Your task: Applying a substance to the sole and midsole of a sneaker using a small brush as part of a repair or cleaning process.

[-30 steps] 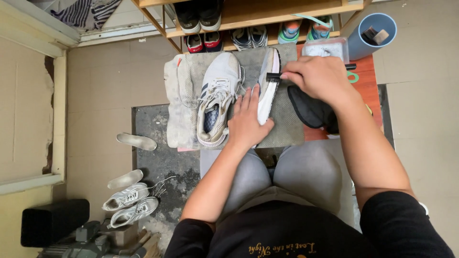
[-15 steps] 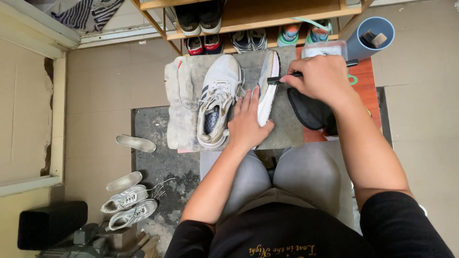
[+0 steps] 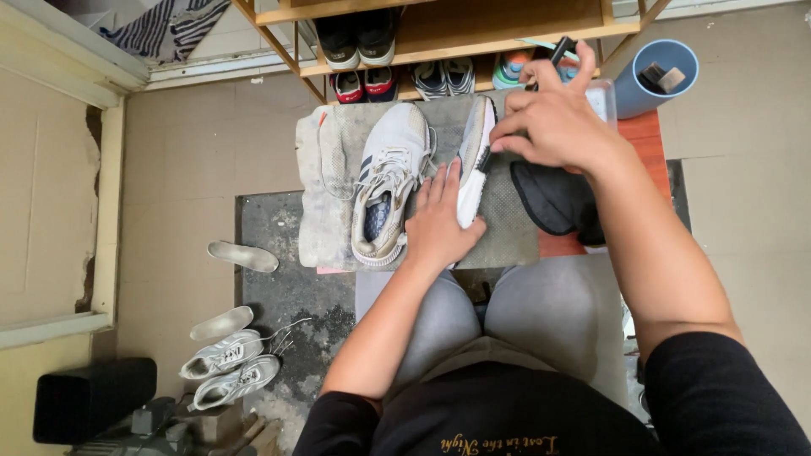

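Left hand (image 3: 439,221) lies flat, fingers spread, pinning the white shoe (image 3: 473,160) turned on its side at the middle of the grey mat (image 3: 507,228), while right hand (image 3: 553,122) grips a dark brush (image 3: 557,51) against its upper edge, beside the second sneaker (image 3: 389,181).

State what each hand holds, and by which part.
The right hand grips a dark brush by its handle, bristle end against the shoe on its side. The left hand presses flat on that shoe's lower end, steadying rather than gripping it.
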